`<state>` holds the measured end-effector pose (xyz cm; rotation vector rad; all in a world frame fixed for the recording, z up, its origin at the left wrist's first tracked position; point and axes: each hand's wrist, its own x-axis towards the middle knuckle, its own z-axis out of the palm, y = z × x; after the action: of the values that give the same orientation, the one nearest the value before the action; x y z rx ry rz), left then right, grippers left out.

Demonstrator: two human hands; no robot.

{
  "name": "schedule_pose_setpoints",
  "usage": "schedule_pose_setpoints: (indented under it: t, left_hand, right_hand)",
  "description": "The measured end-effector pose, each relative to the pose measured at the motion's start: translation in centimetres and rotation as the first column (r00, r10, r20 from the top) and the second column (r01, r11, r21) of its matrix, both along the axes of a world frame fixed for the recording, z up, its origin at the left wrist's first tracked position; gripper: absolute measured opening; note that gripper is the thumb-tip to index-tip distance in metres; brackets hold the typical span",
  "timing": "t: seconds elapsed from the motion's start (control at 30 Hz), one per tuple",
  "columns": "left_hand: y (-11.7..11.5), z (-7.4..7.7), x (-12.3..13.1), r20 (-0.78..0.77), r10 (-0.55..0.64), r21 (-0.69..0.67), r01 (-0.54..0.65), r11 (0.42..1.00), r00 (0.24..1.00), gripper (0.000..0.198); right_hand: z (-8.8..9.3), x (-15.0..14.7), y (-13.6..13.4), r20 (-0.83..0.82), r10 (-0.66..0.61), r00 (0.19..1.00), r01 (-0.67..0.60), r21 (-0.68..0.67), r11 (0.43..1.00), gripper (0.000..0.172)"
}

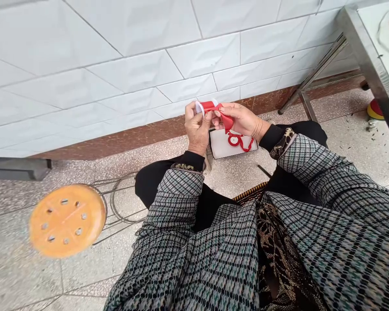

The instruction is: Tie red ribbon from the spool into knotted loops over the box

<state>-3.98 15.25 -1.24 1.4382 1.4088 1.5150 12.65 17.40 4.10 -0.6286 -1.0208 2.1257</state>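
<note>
My left hand [197,128] is closed around a white-flanged spool [199,108] wound with red ribbon. From the spool a length of red ribbon [226,120] hangs down, pinched between the fingers of my right hand [238,116]. The two hands are close together in front of the wall. Below them a shallow white box [219,146] with a dark rim lies on the floor. Inside it are a red ring-shaped roll [234,140] and a loose, curled red strip [246,147].
A stool with a round orange seat [68,221] and wire legs lies on its side at left. The white tiled wall [142,77] rises ahead. A metal-framed table [366,47] stands at right, with a red and yellow object [375,110] beneath it.
</note>
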Motion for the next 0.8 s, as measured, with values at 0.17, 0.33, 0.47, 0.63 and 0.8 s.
schedule_pose_setpoints:
  t: [0.17,0.33,0.47,0.63,0.8]
  left_hand:
    - [0.0,0.6,-0.3,-0.088,-0.069,0.048,0.073,0.996,0.994,0.044]
    - [0.5,0.1,-0.7,-0.185,-0.113,0.046,0.123,0.991,0.976,0.044]
    - [1.0,-0.8,-1.1,-0.262,-0.143,0.035,0.157,0.987,0.954,0.045]
    - [1.1,-1.9,-1.7,-0.357,-0.172,0.081,0.214,0.973,0.918,0.042]
    - [1.0,-1.9,-1.8,-0.429,-0.247,0.053,0.298,0.953,0.869,0.048]
  right_hand:
    - [0.4,0.5,0.2,0.005,-0.032,0.999,0.032,-0.073,0.997,0.026]
    - [0.0,1.1,0.6,-0.014,-0.058,0.998,0.055,-0.149,0.987,0.021]
    - [0.0,1.3,0.8,-0.024,-0.080,0.997,0.073,-0.215,0.974,0.019]
    - [0.1,1.8,1.5,0.003,-0.107,0.994,0.103,-0.289,0.952,0.021]
    - [0.3,2.6,2.7,-0.018,-0.181,0.983,0.167,-0.305,0.938,0.019]
